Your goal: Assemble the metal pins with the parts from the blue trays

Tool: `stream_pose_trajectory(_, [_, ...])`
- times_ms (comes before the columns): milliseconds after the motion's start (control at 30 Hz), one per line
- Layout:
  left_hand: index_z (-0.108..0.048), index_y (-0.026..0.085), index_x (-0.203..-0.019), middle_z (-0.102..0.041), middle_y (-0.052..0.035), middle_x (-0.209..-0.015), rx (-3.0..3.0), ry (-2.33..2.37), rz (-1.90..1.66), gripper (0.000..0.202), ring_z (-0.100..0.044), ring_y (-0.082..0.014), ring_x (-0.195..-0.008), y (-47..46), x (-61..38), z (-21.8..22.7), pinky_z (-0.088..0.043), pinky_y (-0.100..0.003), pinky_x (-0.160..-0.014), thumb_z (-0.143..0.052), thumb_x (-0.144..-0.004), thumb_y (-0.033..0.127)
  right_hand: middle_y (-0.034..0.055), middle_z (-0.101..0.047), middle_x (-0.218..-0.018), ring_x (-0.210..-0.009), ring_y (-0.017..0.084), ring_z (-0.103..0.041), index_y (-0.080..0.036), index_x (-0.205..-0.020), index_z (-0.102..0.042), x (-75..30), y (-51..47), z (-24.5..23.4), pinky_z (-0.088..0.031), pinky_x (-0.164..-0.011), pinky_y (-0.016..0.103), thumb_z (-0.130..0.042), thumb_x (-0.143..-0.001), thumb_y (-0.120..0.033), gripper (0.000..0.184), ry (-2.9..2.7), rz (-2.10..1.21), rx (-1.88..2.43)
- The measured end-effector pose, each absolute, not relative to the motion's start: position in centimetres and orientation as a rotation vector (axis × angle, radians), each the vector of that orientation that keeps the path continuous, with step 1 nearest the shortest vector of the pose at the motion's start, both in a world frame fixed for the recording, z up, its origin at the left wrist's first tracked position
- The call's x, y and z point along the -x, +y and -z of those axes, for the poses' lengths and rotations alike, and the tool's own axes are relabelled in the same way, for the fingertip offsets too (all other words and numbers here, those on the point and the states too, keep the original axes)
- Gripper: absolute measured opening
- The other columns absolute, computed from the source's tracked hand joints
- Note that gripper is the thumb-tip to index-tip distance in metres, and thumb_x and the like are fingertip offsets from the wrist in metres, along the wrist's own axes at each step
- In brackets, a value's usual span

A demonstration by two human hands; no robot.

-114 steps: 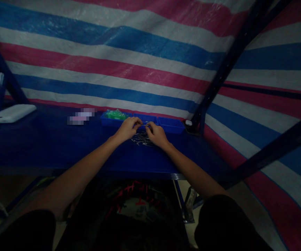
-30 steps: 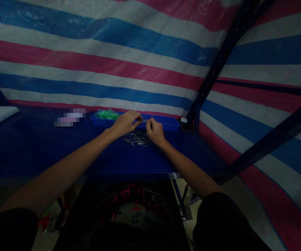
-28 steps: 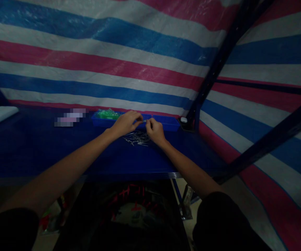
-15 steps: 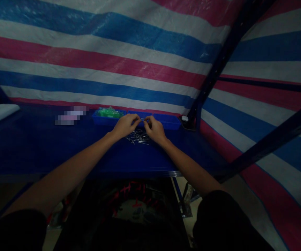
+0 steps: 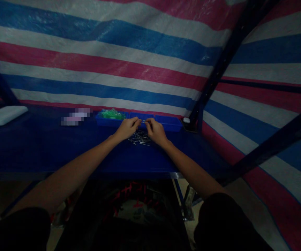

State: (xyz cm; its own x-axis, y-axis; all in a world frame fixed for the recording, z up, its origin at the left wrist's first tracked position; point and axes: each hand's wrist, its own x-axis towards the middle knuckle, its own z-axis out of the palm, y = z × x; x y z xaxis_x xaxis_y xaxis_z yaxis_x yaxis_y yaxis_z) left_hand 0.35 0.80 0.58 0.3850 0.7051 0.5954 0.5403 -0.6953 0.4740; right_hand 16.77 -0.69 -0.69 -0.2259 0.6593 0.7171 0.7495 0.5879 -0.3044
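Evenly, both forearms (image 5: 87, 160) stretch across the tabletop (image 5: 48, 146), one either side of the pile of thin metal pieces (image 5: 140, 139). At the pile's far side, the left hand (image 5: 127, 128) and right hand (image 5: 156, 131) face each other, fingers bent; each grip pinches an end of one slim piece (image 5: 143, 121), roughly level between the fingertips. Beyond the pile stand three blue bins (image 5: 170, 126), then a striped sheet (image 5: 87, 59).

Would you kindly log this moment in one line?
left hand: pinching slim piece | right hand: pinching, apparently same piece | metal pieces: loose pile on blue table | green items: leftmost blue tray
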Motion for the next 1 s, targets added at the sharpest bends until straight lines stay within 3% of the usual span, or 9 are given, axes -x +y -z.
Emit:
stream_pose_trajectory(100, [-0.054,0.015,-0.093,-0.057,0.0002,-0.068,-2.427,1.07,-1.294,0.022,-0.048,-0.0105,-0.054,0.82,-0.32,-0.46,-0.037,-0.023,-0.054,-0.044,-0.085,0.033,0.0023,-0.06,-0.068,-0.059,0.014,-0.053,-0.018,-0.085,-0.055,-16.82,-0.71,0.61,-0.032,-0.058,0.023,-0.036,-0.09,-0.03,0.023,-1.908,0.176,1.178])
stream_pose_trajectory(167, [-0.051,0.015,-0.103,-0.059,-0.002,-0.078,-2.442,1.034,-1.367,0.026,-0.05,-0.0109,-0.059,0.92,-0.3,-0.38,-0.04,-0.024,-0.057,-0.05,-0.082,0.031,0.0019,-0.059,-0.066,-0.057,0.014,-0.052,-0.018,-0.083,-0.055,-16.91,-0.68,0.58,-0.031,-0.057,0.023,-0.035,-0.09,-0.03,0.024,-1.881,0.188,1.194])
stream_pose_trajectory(367, [-0.054,0.016,-0.084,-0.06,-0.0038,-0.081,-2.503,1.021,-1.377,0.013,-0.053,-0.0136,-0.069,1.28,-0.21,-0.21,-0.042,-0.027,-0.064,-0.047,-0.083,0.027,0.0009,-0.058,-0.065,-0.056,0.013,-0.052,-0.019,-0.084,-0.054,-16.9,-0.7,0.62,-0.031,-0.056,0.023,-0.036,-0.09,-0.032,0.023,-1.891,0.157,1.18])
stream_pose_trajectory(600, [-0.052,0.016,-0.085,-0.058,-0.0027,-0.075,-2.463,1.06,-1.394,0.014,-0.053,-0.0142,-0.067,1.18,-0.29,-0.19,-0.042,-0.028,-0.064,-0.044,-0.084,0.028,0.0057,-0.059,-0.081,-0.068,0.016,-0.053,-0.017,-0.092,-0.049,-16.79,-0.62,0.77,-0.037,-0.065,0.026,-0.035,-0.089,-0.029,0.019,-1.867,0.148,1.101])
stream_pose_trajectory(1000, [-0.053,0.016,-0.085,-0.059,-0.0024,-0.076,-2.501,1.014,-1.333,0.013,-0.053,-0.0127,-0.065,0.53,-0.71,-0.44,-0.042,-0.026,-0.062,-0.045,-0.083,0.026,0.0078,-0.057,-0.077,-0.064,0.019,-0.052,-0.017,-0.09,-0.044,-16.56,-0.59,0.75,-0.033,-0.058,0.028,-0.03,-0.089,-0.024,0.016,-1.899,0.197,1.269])
